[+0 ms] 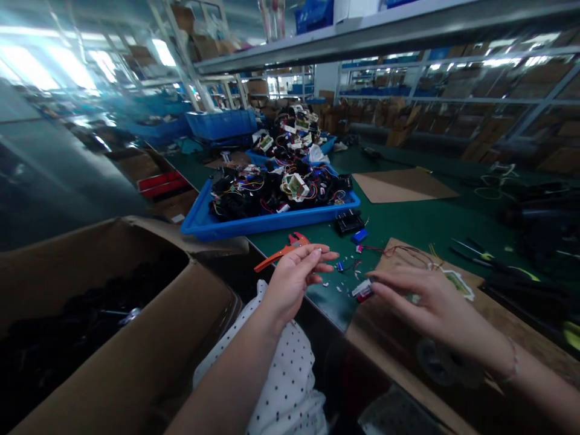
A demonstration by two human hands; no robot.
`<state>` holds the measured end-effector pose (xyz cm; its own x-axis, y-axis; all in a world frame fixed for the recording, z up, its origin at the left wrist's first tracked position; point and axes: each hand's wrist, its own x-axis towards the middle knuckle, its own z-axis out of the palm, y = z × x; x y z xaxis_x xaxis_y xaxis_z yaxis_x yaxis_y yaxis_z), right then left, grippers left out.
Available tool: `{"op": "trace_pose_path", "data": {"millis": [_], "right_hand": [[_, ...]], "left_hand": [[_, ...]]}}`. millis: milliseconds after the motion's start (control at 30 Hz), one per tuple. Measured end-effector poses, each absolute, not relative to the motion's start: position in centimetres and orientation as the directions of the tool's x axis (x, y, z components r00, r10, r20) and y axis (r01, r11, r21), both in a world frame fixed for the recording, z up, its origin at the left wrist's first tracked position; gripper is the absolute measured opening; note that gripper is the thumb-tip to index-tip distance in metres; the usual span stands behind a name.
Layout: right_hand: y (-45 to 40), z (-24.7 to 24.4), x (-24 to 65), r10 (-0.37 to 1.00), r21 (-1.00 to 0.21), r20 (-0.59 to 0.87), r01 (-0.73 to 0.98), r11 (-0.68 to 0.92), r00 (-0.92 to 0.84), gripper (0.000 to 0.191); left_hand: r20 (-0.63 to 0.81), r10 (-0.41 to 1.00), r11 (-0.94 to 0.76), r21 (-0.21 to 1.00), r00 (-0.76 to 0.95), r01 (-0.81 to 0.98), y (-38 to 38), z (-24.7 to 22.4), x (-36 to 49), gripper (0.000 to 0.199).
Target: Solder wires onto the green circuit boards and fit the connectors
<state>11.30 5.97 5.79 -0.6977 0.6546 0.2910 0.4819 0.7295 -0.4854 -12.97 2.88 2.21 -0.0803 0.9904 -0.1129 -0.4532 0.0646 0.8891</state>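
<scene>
My left hand (294, 278) is raised over the table's near edge, thumb and forefinger pinched on a tiny white piece (319, 250), other fingers loosely extended. Beneath it lies an orange-handled cutter (283, 251). My right hand (423, 299) hovers over the cardboard sheet, its thumb and fingertips drawn together around something small and dark. A white and red part (362, 291) is right at those fingertips; whether it is gripped I cannot tell. Close by are a small blue connector (339, 266) with wires, scattered white bits, a blue block (359, 235) and a black holder (348, 222).
A blue tray (272, 225) heaped with wired black parts stands ahead, with another pile behind. An open carton (90, 338) is at left. Pliers (473, 251) lie at right near a green board (458, 284). A shelf (344, 42) overhangs the table.
</scene>
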Motion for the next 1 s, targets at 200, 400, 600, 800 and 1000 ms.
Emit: {"op": "trace_pose_path", "data": {"millis": [200, 400, 600, 800, 1000], "right_hand": [[6.2, 5.8, 9.8, 0.636, -0.417, 0.171, 0.530, 0.739, -0.752, 0.031], [7.7, 6.2, 8.5, 0.703, -0.493, 0.075, 0.587, 0.643, -0.707, 0.037], [11.4, 4.7, 6.3, 0.809, -0.580, -0.063, 0.681, 0.447, -0.585, 0.055], [14.4, 2.7, 3.3, 0.807, -0.522, -0.151, 0.739, 0.425, -0.571, 0.041], [14.3, 4.3, 3.0, 0.760, -0.459, -0.034, 0.686, 0.565, -0.649, 0.039]], "left_hand": [[-0.166, 0.986, 0.122, 0.832, -0.033, -0.541, 3.3, 2.1, -13.5, 0.014], [-0.179, 0.979, 0.096, 0.820, -0.094, -0.564, 3.7, 1.6, -13.8, 0.011], [-0.085, 0.981, -0.005, 0.888, -0.175, -0.460, 4.0, 1.2, -14.0, 0.035], [-0.020, 0.977, -0.028, 0.975, -0.211, -0.222, 4.1, 0.7, -14.0, 0.050], [0.055, 0.949, -0.089, 0.992, -0.310, -0.094, 4.1, 0.4, -14.1, 0.051]]}}
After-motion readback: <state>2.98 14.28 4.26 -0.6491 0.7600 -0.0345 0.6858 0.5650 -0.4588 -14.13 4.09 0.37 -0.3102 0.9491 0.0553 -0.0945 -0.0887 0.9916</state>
